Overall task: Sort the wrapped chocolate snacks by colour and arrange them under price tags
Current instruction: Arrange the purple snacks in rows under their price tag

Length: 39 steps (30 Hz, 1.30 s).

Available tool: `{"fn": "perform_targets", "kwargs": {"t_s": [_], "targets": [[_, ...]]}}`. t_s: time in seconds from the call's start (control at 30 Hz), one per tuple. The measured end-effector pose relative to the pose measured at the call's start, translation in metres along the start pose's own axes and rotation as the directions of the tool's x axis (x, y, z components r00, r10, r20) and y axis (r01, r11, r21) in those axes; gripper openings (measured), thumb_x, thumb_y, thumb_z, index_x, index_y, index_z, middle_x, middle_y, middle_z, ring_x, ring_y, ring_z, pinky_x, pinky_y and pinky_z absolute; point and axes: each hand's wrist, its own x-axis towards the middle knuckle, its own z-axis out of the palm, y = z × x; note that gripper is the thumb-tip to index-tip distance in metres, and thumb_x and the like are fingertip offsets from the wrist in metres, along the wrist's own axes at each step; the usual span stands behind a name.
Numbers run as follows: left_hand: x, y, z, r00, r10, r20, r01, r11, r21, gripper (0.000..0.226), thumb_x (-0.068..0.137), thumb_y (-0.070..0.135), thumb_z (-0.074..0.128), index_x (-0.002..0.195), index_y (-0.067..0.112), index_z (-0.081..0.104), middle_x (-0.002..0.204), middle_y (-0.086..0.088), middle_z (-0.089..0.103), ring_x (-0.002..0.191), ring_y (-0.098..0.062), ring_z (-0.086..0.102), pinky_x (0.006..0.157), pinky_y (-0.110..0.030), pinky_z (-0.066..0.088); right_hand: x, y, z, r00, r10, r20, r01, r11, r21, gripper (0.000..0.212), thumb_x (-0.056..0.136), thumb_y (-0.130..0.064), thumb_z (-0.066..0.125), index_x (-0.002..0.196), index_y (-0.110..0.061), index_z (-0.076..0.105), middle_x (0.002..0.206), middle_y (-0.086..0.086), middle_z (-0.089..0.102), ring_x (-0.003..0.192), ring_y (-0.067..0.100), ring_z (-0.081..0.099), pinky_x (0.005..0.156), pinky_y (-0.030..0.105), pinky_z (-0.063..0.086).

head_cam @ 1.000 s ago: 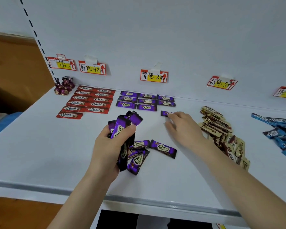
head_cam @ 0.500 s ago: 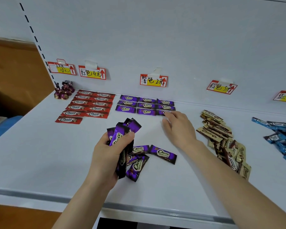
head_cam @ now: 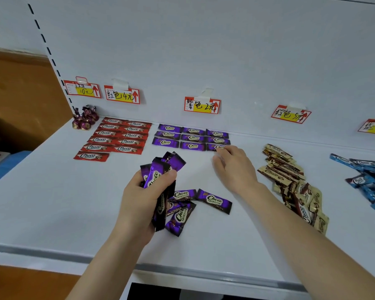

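While left hand (head_cam: 143, 198) grips the spare purple bars (head_cam: 160, 176), right hand (head_cam: 232, 167), fingers spread (touching, not pinching), should square the last bar (head_cam: 212, 147) with its row at the shelf's (head_cam: 52, 202) back edge, under the purple tag (head_cam: 201, 105).

Snack rows (head_cam: 192, 138) under price tags (head_cam: 201, 105), loose bars (head_cam: 213, 200) before them, on shelf (head_cam: 52, 202).

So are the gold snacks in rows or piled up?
Piled up: the gold snacks overlap in a loose heap, at mixed angles.
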Motion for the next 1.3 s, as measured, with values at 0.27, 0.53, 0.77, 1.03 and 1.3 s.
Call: {"fn": "perform_targets", "kwargs": {"t_s": [0.27,0.53,0.77,1.03,1.3], "targets": [[-0.004,0.005,-0.002,0.999,0.022,-0.025,-0.021,0.999,0.029,0.012,0.076,0.013,0.073,0.083,0.012,0.063,0.058,0.003,0.066,0.044,-0.007,0.061,0.038,-0.017,0.043,-0.002,-0.002,-0.002,0.997,-0.042,-0.058,0.04,0.999,-0.034,0.036,0.096,-0.023,0.038,0.125,-0.008,0.053,0.133,0.013,0.047,0.121,0.027,0.042,0.097,0.033,0.035],[-0.01,0.004,-0.003,0.998,0.063,0.018,-0.064,0.995,0.076,0.011,0.077,0.01,0.073,0.079,0.015,0.063,0.057,0.004,0.063,0.047,-0.006,0.059,0.04,-0.016,0.044,-0.038,-0.068,-0.059,0.997,-0.078,-0.008,0.052,0.58,0.813,0.008,0.088,-0.031,0.059,0.082,-0.034,0.063,0.077,-0.01,0.069,0.071,-0.001,0.063,0.063,0.007,0.044],[-0.018,0.01,-0.005,0.996,0.06,0.064,-0.061,0.998,0.011,0.012,0.077,0.02,0.071,0.087,0.016,0.066,0.067,0.0,0.068,0.052,-0.004,0.061,0.038,-0.017,0.041,-0.055,-0.092,-0.073,0.988,-0.087,0.129,-0.071,0.484,0.872,0.009,0.088,-0.013,0.059,0.082,-0.019,0.062,0.064,-0.009,0.067,0.058,0.004,0.063,0.055,0.018,0.051],[-0.013,0.011,-0.019,0.998,0.064,-0.012,-0.065,0.997,-0.037,0.009,0.079,0.02,0.071,0.082,0.015,0.064,0.068,-0.001,0.065,0.05,-0.007,0.056,0.037,-0.018,0.039,-0.05,-0.085,-0.064,0.977,0.024,0.212,-0.21,0.296,0.932,0.005,0.09,-0.009,0.056,0.088,-0.011,0.06,0.068,0.0,0.07,0.061,0.013,0.067,0.054,0.02,0.052],[0.0,0.009,-0.046,0.992,0.057,-0.113,-0.058,0.998,-0.004,0.011,0.078,0.024,0.071,0.08,0.02,0.062,0.068,0.003,0.065,0.059,-0.011,0.054,0.045,-0.021,0.04,-0.023,-0.072,-0.03,0.955,0.136,0.264,-0.297,0.466,0.834,0.018,0.088,-0.009,0.059,0.098,-0.024,0.059,0.074,-0.002,0.067,0.07,0.008,0.066,0.059,0.015,0.05]]}}
